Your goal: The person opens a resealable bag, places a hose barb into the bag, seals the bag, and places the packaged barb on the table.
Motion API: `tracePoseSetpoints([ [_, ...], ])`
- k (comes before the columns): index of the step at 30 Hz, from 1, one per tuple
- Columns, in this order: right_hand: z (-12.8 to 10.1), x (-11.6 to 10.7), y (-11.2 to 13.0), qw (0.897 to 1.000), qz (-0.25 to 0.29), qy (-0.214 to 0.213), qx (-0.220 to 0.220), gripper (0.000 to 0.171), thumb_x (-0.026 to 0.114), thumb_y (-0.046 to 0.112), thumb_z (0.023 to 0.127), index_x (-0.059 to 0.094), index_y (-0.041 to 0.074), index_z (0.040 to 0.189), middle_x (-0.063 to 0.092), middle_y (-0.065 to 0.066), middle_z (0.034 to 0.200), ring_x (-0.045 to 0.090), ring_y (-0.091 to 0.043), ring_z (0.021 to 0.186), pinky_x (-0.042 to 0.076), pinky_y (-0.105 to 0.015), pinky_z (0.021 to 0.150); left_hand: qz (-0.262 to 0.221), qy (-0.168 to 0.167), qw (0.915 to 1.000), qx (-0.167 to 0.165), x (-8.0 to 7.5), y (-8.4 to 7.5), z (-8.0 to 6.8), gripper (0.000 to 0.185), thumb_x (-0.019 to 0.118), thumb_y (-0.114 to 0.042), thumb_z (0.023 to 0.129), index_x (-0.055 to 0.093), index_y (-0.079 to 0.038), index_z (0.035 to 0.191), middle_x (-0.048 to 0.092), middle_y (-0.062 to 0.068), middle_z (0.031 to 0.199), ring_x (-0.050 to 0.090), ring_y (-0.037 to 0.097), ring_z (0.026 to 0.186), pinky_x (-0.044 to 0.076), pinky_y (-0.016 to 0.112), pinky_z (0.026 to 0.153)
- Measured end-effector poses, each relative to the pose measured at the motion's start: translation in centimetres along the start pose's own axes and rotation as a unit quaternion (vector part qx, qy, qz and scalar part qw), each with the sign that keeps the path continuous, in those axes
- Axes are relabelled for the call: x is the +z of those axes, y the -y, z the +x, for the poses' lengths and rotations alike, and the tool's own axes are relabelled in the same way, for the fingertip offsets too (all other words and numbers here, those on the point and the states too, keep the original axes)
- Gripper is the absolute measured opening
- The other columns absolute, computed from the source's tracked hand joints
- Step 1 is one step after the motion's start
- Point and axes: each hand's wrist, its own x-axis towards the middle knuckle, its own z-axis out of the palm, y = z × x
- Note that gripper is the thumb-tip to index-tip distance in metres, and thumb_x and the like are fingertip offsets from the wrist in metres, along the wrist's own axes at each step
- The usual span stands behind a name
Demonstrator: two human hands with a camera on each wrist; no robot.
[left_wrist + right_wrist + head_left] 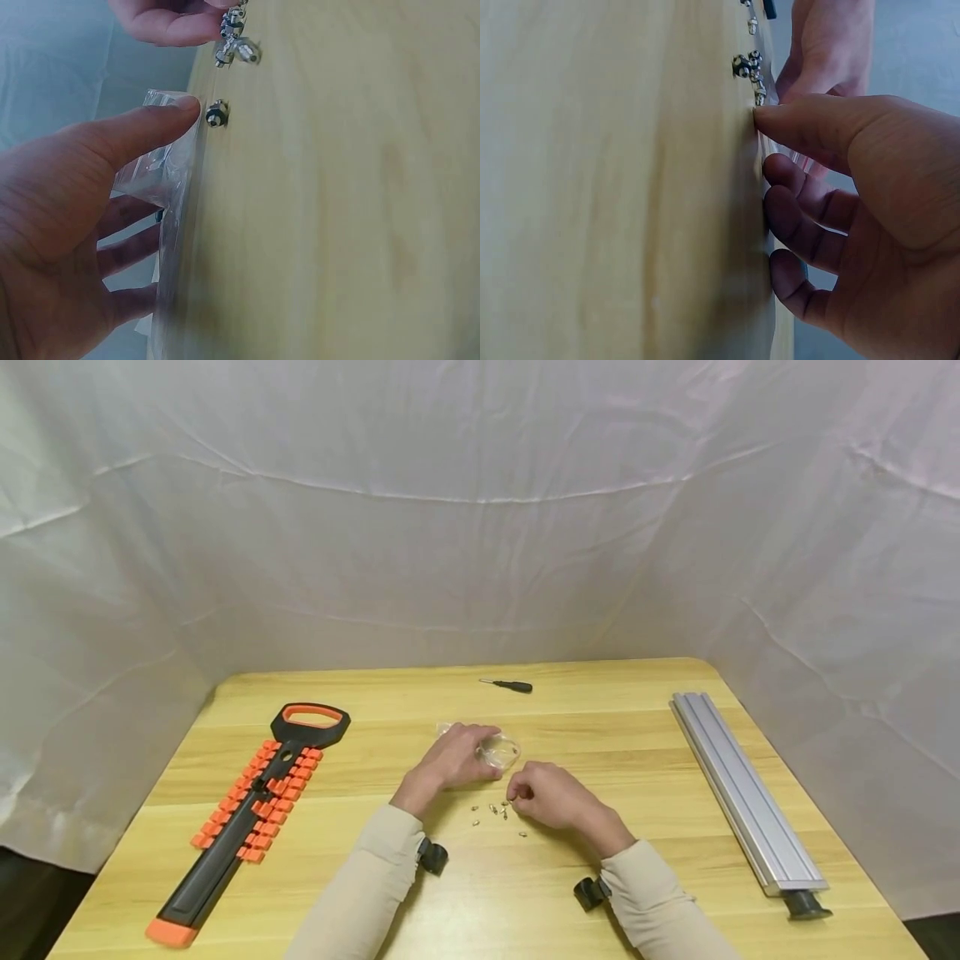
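My left hand (455, 755) holds a clear plastic bag (501, 750), the thumb on its near side and the fingers behind it. Several small silvery metal fittings (493, 808) lie loose on the table between the two hands. In the left wrist view one fitting (217, 113) sits just off the left thumb tip. My right hand (551, 795) is low over the tabletop, fingers curled, with thumb and forefinger at a fitting (760, 96) on the edge of the group. The forefinger is mostly hidden behind the thumb in the right wrist view.
A black and orange rack (258, 806) with orange clips lies at the left. A small black-handled screwdriver (513, 686) is at the back. Along the right side lies a long grey metal rail (742, 789) with a black foot. White curtains (480, 568) enclose the wooden table (600, 718).
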Motion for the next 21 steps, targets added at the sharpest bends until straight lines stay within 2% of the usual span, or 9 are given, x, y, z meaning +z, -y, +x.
tracePoseSetpoints([
  [7, -0.11, 0.09, 0.36, 1.0, -0.02, -0.004, -0.014, 0.012, 0.066, 0.013, 0.085, 0.07, 0.025, 0.085, 0.056, 0.012, 0.081, 0.049, -0.005, 0.073, 0.044, -0.024, 0.068, 0.005, -0.003, 1.0, 0.0, 0.12, 0.07, -0.01, 0.073, 0.079, -0.042, 0.077, 0.05, -0.021, 0.141, 0.06, 0.0, 0.135, 0.055, 0.023, 0.116, 0.045, 0.039, 0.101],
  [13, -0.21, 0.14, 0.44, 1.0, -0.028, -0.004, -0.012, 0.008, 0.065, 0.014, 0.085, 0.067, 0.021, 0.085, 0.054, 0.01, 0.083, 0.048, -0.005, 0.073, 0.044, -0.023, 0.068, 0.002, 0.002, 1.0, -0.008, 0.15, 0.07, 0.0, 0.074, 0.079, -0.043, 0.077, 0.049, -0.022, 0.141, 0.059, 0.0, 0.137, 0.054, 0.022, 0.118, 0.044, 0.039, 0.102],
  [18, -0.14, -0.07, 0.47, 1.0, -0.008, -0.007, 0.003, 0.006, 0.061, 0.015, 0.088, 0.066, 0.017, 0.089, 0.053, 0.008, 0.089, 0.05, -0.006, 0.077, 0.047, -0.025, 0.072, 0.008, 0.003, 0.9999, -0.007, 0.13, 0.1, 0.04, 0.074, 0.079, -0.043, 0.077, 0.05, -0.022, 0.141, 0.058, -0.001, 0.138, 0.054, 0.021, 0.119, 0.044, 0.037, 0.103],
  [21, 0.2, -0.21, 0.25, 1.0, 0.01, -0.023, 0.013, 0.006, 0.06, 0.014, 0.089, 0.065, 0.016, 0.091, 0.053, 0.007, 0.089, 0.05, -0.007, 0.078, 0.048, -0.026, 0.074, 0.007, 0.002, 1.0, -0.006, 0.11, 0.11, 0.04, 0.074, 0.079, -0.043, 0.077, 0.05, -0.022, 0.141, 0.059, -0.001, 0.137, 0.054, 0.021, 0.117, 0.045, 0.036, 0.101],
])
